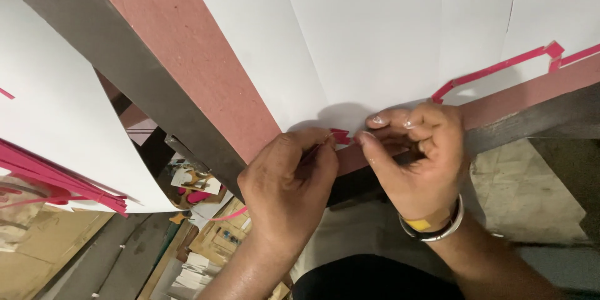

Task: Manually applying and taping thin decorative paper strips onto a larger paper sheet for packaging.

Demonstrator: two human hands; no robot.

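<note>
Both hands pinched: left hand (pixel 289 178) and right hand (pixel 412 156) grip pink strip (pixel 339 137) at white sheet (pixel 375 37) edge, aligning it.

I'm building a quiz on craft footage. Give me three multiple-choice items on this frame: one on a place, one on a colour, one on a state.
1. Where do the two hands meet?
A. at the white sheet's lower edge
B. on the floor
C. on the cardboard boxes

2. What colour is the strip they pinch?
A. green
B. pink-red
C. blue

3. What is on the right wrist?
A. nothing
B. a cloth glove
C. a metal bangle

Answers:
1 A, the left hand and right hand work at the white sheet edge.
2 B, the paper strip is pink-red.
3 C, a metal bangle circles the wrist.
</note>
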